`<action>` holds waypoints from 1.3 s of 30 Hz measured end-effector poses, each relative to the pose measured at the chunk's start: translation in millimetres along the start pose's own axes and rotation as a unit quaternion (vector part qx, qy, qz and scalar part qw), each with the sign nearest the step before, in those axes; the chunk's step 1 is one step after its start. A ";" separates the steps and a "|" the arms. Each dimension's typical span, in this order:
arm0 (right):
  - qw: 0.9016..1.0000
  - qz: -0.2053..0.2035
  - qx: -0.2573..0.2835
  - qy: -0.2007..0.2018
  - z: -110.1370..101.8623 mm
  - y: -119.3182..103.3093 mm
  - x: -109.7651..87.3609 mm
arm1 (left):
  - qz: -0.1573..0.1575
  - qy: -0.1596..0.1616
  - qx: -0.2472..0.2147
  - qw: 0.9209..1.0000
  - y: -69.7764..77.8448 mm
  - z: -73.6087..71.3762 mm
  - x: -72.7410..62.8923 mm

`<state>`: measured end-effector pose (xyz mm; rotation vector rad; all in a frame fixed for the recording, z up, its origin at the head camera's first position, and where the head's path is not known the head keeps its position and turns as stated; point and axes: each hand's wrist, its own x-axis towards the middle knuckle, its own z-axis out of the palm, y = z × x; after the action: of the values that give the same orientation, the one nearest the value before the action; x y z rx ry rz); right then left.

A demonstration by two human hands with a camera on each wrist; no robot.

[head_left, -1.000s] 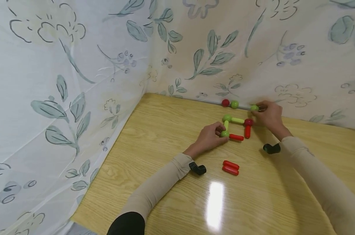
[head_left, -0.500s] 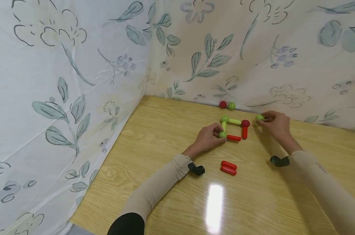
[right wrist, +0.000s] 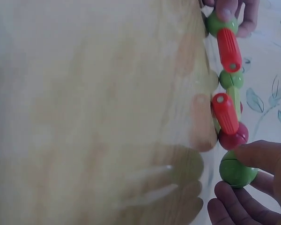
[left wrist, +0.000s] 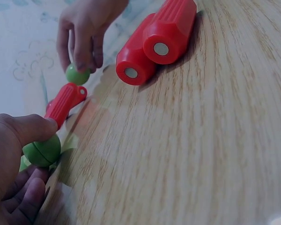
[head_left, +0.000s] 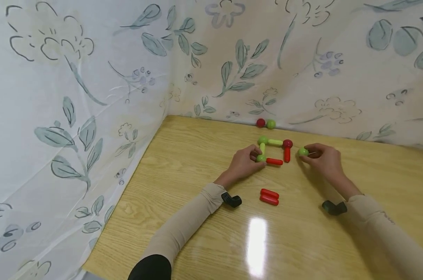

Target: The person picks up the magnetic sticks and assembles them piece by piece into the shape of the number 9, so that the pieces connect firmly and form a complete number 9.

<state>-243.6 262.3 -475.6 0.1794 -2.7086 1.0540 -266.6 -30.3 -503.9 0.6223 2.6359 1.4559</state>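
My left hand (head_left: 244, 162) pinches a green ball (head_left: 261, 158) at the near left corner of a figure built from balls and rods. From that ball a red rod (head_left: 274, 161) points right and a yellow-green rod (head_left: 262, 149) runs back to another green ball (head_left: 263, 139). A second yellow-green rod (head_left: 275, 142) links it to a dark red ball (head_left: 287, 144), from which a red rod (head_left: 287, 154) comes forward. Right of the figure, my right hand (head_left: 325, 161) holds a loose green ball (right wrist: 238, 169) between thumb and fingers. The two red rods' free ends stand apart, showing metal discs.
Two red rods (head_left: 269, 196) lie side by side on the wooden table (head_left: 197, 155), nearer than the figure. At the back, a dark red ball (head_left: 261, 123) and a green ball (head_left: 271, 124) sit against the flowered cloth (head_left: 215, 70).
My right hand has brought the green ball away from the cloth at the back, toward me and beside the figure. My left hand keeps its hold on the corner ball.
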 end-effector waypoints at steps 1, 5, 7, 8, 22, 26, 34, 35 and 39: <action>1.000 -0.001 0.004 0.000 0.2 -1.1 -1.6 | 0.001 0.000 0.000 1.000 -0.3 0.0 0.6; 1.000 -0.005 0.018 0.000 1.9 -7.0 -7.4 | -0.003 0.003 0.000 1.000 -1.9 -1.5 1.0; 1.000 -0.006 0.027 -0.005 4.0 -10.5 -9.9 | -0.006 0.007 -0.001 1.000 -2.3 -3.4 -0.4; 1.000 -0.006 0.030 -0.007 5.3 -12.1 -11.0 | -0.009 0.009 -0.001 1.000 -2.2 -4.6 -1.2; 0.997 -0.031 0.065 -0.018 16.6 -26.2 -25.8 | -0.010 0.012 0.002 1.000 -2.5 -6.2 -2.2; 0.997 -0.032 0.069 -0.018 18.5 -28.1 -28.6 | -0.010 0.010 0.004 1.000 -0.6 -5.5 -1.8; 0.997 -0.034 0.070 -0.022 20.3 -29.8 -33.4 | -0.013 0.004 0.005 1.000 3.1 -3.0 -0.5; 0.997 -0.031 0.069 -0.023 20.5 -29.8 -33.9 | -0.011 0.004 0.004 1.000 3.7 -2.7 -0.5; 0.997 -0.021 0.067 -0.030 20.9 -29.4 -35.5 | -0.008 0.001 0.001 1.000 4.0 -0.2 0.4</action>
<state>-207.0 227.6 -480.5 0.2946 -2.6734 1.2363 -265.7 -28.4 -500.5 0.5998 2.6365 1.4510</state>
